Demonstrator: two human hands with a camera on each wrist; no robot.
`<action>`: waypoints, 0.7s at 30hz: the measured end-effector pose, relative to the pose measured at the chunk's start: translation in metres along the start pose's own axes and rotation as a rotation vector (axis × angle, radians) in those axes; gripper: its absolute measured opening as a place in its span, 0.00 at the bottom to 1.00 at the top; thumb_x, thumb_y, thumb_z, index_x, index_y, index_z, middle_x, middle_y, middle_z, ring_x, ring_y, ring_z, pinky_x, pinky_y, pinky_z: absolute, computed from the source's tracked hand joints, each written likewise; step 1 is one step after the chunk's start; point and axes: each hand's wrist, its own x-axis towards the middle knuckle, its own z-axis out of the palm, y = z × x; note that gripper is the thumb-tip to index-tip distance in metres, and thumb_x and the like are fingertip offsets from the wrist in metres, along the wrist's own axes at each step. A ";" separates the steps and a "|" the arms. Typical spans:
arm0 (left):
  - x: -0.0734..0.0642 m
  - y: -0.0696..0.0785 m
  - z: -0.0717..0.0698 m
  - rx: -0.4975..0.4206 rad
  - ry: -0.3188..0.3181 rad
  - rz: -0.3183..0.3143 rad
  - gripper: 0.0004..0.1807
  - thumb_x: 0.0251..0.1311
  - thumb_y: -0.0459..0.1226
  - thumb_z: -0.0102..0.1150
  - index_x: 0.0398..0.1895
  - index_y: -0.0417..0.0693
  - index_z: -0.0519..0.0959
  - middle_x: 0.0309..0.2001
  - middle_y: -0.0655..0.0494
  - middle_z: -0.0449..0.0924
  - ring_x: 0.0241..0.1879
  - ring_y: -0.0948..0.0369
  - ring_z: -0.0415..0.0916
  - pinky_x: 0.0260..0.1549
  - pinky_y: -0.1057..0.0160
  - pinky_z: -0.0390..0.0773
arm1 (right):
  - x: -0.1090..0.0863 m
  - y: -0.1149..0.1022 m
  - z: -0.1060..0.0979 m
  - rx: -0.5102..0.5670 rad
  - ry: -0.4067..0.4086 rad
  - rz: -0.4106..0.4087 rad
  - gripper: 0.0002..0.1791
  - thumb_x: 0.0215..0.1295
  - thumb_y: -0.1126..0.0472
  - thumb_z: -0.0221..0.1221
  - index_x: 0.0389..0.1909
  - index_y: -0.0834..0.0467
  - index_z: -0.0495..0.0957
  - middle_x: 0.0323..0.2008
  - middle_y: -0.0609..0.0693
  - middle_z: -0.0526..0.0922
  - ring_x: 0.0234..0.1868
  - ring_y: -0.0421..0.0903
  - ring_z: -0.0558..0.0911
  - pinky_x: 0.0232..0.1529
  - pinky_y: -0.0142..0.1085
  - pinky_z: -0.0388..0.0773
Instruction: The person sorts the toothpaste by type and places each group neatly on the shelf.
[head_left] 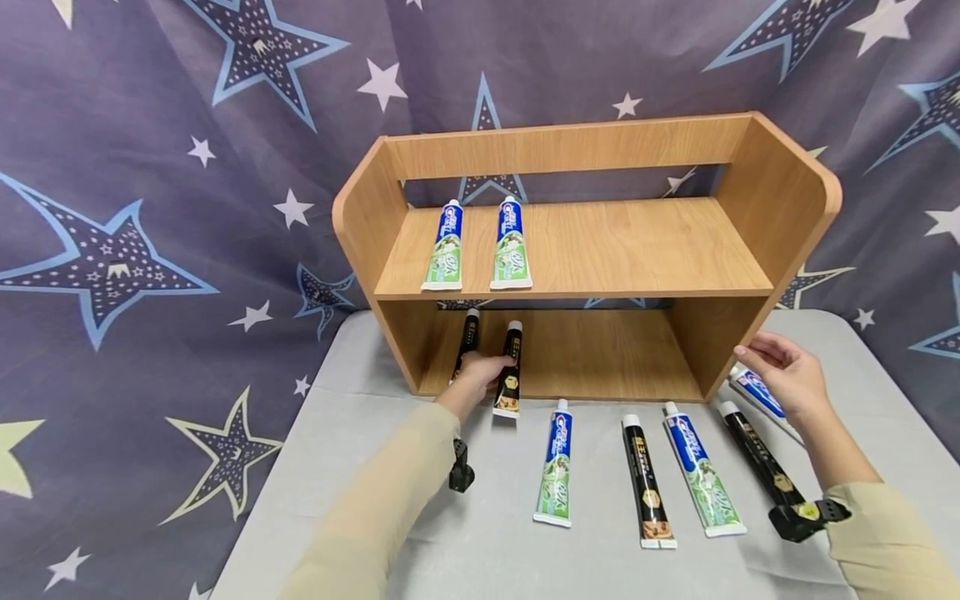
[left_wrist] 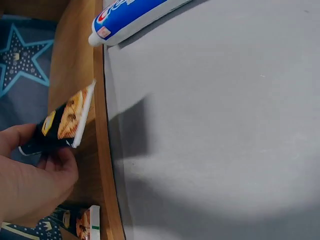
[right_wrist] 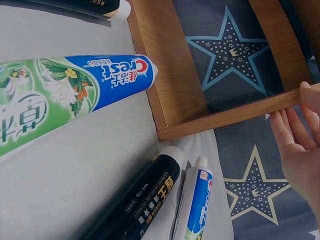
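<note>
Left hand (head_left: 480, 375): one, pinching a black toothpaste tube (head_left: 510, 390) between thumb and fingers. Tube lies at the left part of the lower shelf (head_left: 600, 350), white cap inward, crimped end projecting past the front edge; whether its underside touches the board, I cannot tell.

Right hand (head_left: 791, 375): one, gripping the front edge of the right side panel (head_left: 787, 192), thumb on one face, fingers on the other.

Second black tube (head_left: 469, 332): one, on the lower shelf just left of the held one, partly hidden by the left hand.

Upper shelf (head_left: 637, 242): two blue-and-green Crest tubes (head_left: 512, 250), side by side toward the left, caps to the back.

Grey tablecloth (head_left: 480, 533), before the wooden unit: left to right, a Crest tube (head_left: 557, 467), a black tube (head_left: 647, 483), another Crest tube (head_left: 703, 475), another black tube (head_left: 761, 454); outermost, a Crest tube (head_left: 759, 390) beside the panel's foot, partly behind the right hand.

Wrist cameras (head_left: 460, 467): two, black, one per wrist.

Backdrop (head_left: 150, 125): purple-grey cloth printed with stars.
</note>
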 end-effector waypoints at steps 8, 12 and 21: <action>0.015 0.006 0.008 0.027 0.053 -0.020 0.41 0.51 0.36 0.66 0.67 0.32 0.58 0.66 0.37 0.60 0.42 0.55 0.75 0.42 0.63 0.79 | -0.002 -0.005 0.000 0.004 0.004 0.020 0.13 0.62 0.62 0.63 0.38 0.38 0.76 0.30 0.23 0.81 0.31 0.21 0.79 0.33 0.12 0.75; 0.047 -0.008 0.015 0.083 0.095 0.025 0.45 0.49 0.38 0.69 0.67 0.30 0.57 0.70 0.32 0.52 0.59 0.47 0.68 0.54 0.59 0.78 | -0.003 -0.006 0.000 0.066 -0.006 0.010 0.12 0.61 0.63 0.64 0.38 0.40 0.77 0.30 0.25 0.82 0.31 0.23 0.80 0.33 0.13 0.76; 0.173 -0.069 0.041 0.498 0.152 0.302 0.28 0.50 0.44 0.63 0.54 0.39 0.77 0.58 0.41 0.75 0.55 0.49 0.72 0.54 0.53 0.77 | -0.003 -0.007 -0.001 0.025 -0.009 0.032 0.12 0.62 0.62 0.63 0.38 0.40 0.76 0.30 0.25 0.81 0.31 0.22 0.80 0.34 0.13 0.77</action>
